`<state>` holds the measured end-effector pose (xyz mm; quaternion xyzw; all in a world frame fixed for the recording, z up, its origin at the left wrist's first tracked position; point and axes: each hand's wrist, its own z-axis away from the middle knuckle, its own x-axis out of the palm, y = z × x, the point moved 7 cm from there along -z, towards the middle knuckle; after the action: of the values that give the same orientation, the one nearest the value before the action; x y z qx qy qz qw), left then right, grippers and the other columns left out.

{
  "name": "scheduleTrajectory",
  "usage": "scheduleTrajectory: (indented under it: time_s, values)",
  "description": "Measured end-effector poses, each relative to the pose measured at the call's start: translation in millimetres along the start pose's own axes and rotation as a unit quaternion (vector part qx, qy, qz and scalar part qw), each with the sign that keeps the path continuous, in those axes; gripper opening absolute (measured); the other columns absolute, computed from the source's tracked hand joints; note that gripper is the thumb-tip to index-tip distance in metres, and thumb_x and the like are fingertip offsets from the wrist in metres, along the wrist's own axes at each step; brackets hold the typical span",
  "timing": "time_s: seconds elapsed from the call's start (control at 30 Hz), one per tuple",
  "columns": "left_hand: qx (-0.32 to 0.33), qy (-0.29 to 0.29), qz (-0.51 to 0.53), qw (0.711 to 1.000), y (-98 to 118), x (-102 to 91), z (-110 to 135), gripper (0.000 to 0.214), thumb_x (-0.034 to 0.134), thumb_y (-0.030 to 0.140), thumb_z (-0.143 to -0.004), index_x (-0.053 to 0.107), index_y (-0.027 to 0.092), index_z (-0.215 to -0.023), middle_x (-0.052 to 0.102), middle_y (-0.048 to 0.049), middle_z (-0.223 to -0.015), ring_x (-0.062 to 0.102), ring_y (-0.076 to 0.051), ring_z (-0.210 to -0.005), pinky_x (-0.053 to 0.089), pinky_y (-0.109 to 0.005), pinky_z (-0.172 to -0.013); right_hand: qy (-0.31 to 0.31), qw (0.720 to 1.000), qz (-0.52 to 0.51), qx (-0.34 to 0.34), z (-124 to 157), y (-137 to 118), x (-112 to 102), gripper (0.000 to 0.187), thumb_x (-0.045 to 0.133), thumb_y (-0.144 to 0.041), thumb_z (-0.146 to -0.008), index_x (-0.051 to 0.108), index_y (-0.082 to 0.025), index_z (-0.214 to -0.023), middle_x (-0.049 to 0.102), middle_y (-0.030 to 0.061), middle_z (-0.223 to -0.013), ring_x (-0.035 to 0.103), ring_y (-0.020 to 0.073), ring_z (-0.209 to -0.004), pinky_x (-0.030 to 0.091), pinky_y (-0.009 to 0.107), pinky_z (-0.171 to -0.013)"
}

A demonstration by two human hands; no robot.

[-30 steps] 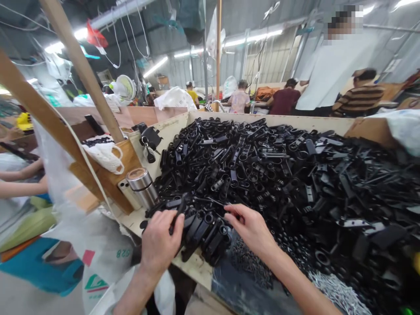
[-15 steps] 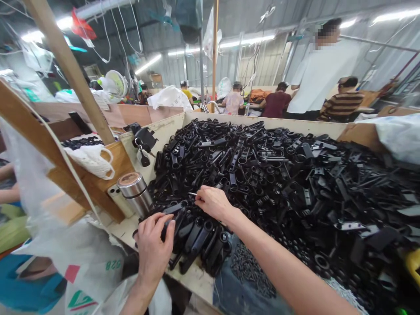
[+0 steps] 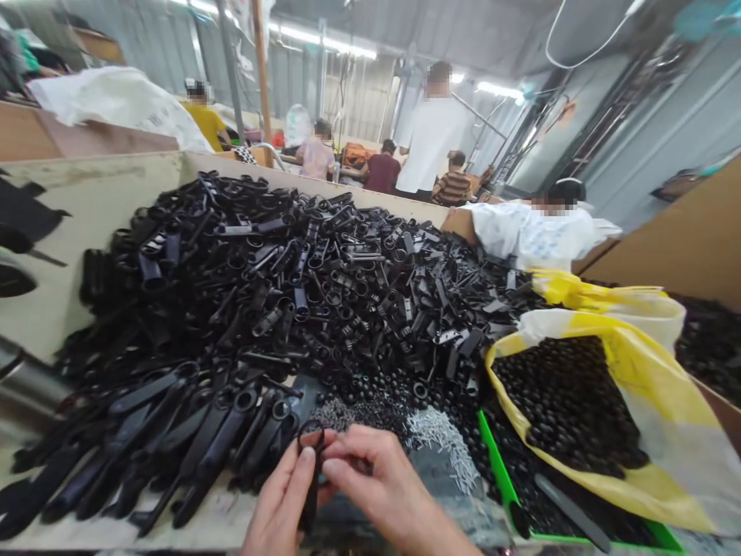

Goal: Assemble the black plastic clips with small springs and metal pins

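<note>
My left hand (image 3: 282, 498) is closed around a black plastic part (image 3: 311, 500) with a ring at its upper end, held upright near the front edge. My right hand (image 3: 385, 475) meets it, thumb and fingers pinched together beside the ring; what they hold is hidden. Just beyond the hands lie small dark pieces (image 3: 340, 415) and a heap of silvery pins (image 3: 443, 440). Left of my hands, long black handle-like parts with ring ends (image 3: 217, 436) lie side by side.
A big pile of black plastic parts (image 3: 301, 278) fills the bin. On the right are a yellow-and-white sack (image 3: 648, 394) of black pieces and a green tray (image 3: 499, 463). A steel flask (image 3: 26, 394) stands at the left. Several people sit or stand beyond.
The view has swung right and nearer the bench. My hands, apart before, have come together at the ringed black part. The thin light-coloured piece in my right hand is no longer visible.
</note>
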<state>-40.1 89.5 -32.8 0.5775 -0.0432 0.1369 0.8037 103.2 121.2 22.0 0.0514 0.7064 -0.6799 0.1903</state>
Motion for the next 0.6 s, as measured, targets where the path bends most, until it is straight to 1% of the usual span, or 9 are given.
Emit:
scheduleTrajectory:
  time_s: [0.03, 0.07, 0.1, 0.17, 0.2, 0.27, 0.33, 0.47, 0.6]
  values:
    - [-0.024, -0.009, 0.018, 1.000, -2.7, 6.5, -3.3, 0.054, 0.069, 0.067, -0.081, 0.074, 0.023, -0.112, 0.076, -0.0118, -0.121, 0.072, -0.031, -0.103, 0.063, -0.041, -0.083, 0.003, 0.995, 0.095, -0.023, -3.5, 0.1, -17.3, 0.024, 0.065, -0.031, -0.093, 0.077, -0.020, -0.076, 0.066, -0.0002, -0.071, 0.058, 0.0136, -0.067, 0.043, 0.023, -0.062]
    - [-0.040, -0.020, 0.031, 0.999, -2.6, 12.3, -6.1, 0.056, 0.069, 0.066, -0.082, 0.072, 0.020, -0.114, 0.078, -0.0121, -0.112, 0.074, -0.028, -0.092, 0.064, -0.038, -0.074, 0.026, 0.983, 0.179, -0.025, -9.7, 2.6, -38.7, 0.025, 0.062, -0.028, -0.095, 0.077, -0.021, -0.078, 0.067, -0.0003, -0.071, 0.060, 0.0140, -0.067, 0.044, 0.023, -0.063]
    - [-0.052, -0.033, 0.042, 0.997, -1.2, 17.8, -8.2, 0.058, 0.072, 0.065, -0.080, 0.071, 0.018, -0.114, 0.079, -0.0110, -0.102, 0.073, -0.024, -0.081, 0.063, -0.033, -0.067, 0.068, 0.964, 0.257, -0.013, -17.6, 6.4, -63.0, 0.026, 0.059, -0.027, -0.097, 0.077, -0.021, -0.080, 0.069, -0.0002, -0.073, 0.062, 0.0142, -0.069, 0.045, 0.023, -0.064]
    - [-0.059, -0.061, 0.045, 0.995, 2.5, 27.5, -10.5, 0.062, 0.078, 0.062, -0.076, 0.069, 0.016, -0.116, 0.077, -0.0062, -0.083, 0.067, -0.016, -0.062, 0.055, -0.023, -0.051, 0.100, 0.949, 0.301, 0.001, -36.5, 16.0, -97.6, 0.024, 0.056, -0.023, -0.098, 0.076, -0.020, -0.083, 0.071, 0.0020, -0.079, 0.065, 0.0165, -0.075, 0.046, 0.025, -0.069]
    - [-0.063, -0.072, 0.044, 0.994, 2.5, 31.8, -10.9, 0.064, 0.079, 0.063, -0.074, 0.067, 0.017, -0.117, 0.075, -0.0036, -0.075, 0.062, -0.013, -0.053, 0.048, -0.019, -0.044, 0.103, 0.943, 0.317, 0.005, -46.1, 21.7, -107.7, 0.022, 0.058, -0.021, -0.096, 0.076, -0.021, -0.084, 0.071, 0.0022, -0.082, 0.066, 0.0173, -0.077, 0.046, 0.025, -0.071]
    - [-0.079, -0.088, 0.045, 0.992, -1.9, 39.1, -10.6, 0.070, 0.080, 0.066, -0.071, 0.064, 0.018, -0.120, 0.071, 0.0001, -0.067, 0.053, -0.008, -0.042, 0.035, -0.014, -0.036, 0.099, 0.935, 0.339, 0.010, -62.9, 33.5, -113.4, 0.015, 0.063, -0.022, -0.093, 0.076, -0.022, -0.086, 0.071, 0.0023, -0.085, 0.068, 0.0192, -0.080, 0.046, 0.027, -0.072]
    - [-0.094, -0.096, 0.049, 0.990, -8.7, 44.2, -10.0, 0.075, 0.081, 0.068, -0.068, 0.063, 0.018, -0.120, 0.069, 0.0013, -0.063, 0.047, -0.006, -0.036, 0.027, -0.013, -0.034, 0.097, 0.929, 0.358, 0.015, -74.5, 42.7, -106.9, 0.010, 0.067, -0.024, -0.091, 0.076, -0.023, -0.087, 0.071, 0.0028, -0.089, 0.069, 0.0203, -0.082, 0.045, 0.027, -0.071]
    - [-0.136, -0.088, 0.072, 0.984, -17.7, 44.4, -7.4, 0.075, 0.085, 0.065, -0.065, 0.064, 0.017, -0.118, 0.068, 0.0014, -0.064, 0.045, -0.005, -0.037, 0.024, -0.013, -0.036, 0.104, 0.926, 0.362, 0.020, -82.0, 47.9, -94.5, 0.008, 0.068, -0.024, -0.089, 0.075, -0.023, -0.086, 0.071, 0.0027, -0.096, 0.069, 0.0188, -0.080, 0.044, 0.027, -0.069]
    - [-0.178, -0.087, 0.106, 0.974, -17.2, 39.7, -0.8, 0.070, 0.086, 0.062, -0.066, 0.067, 0.016, -0.116, 0.067, 0.0010, -0.066, 0.045, -0.005, -0.041, 0.024, -0.015, -0.039, 0.121, 0.938, 0.326, 0.010, -65.7, 41.7, -105.9, 0.009, 0.068, -0.031, -0.089, 0.074, -0.023, -0.090, 0.071, 0.0010, -0.092, 0.068, 0.0177, -0.078, 0.046, 0.026, -0.069]
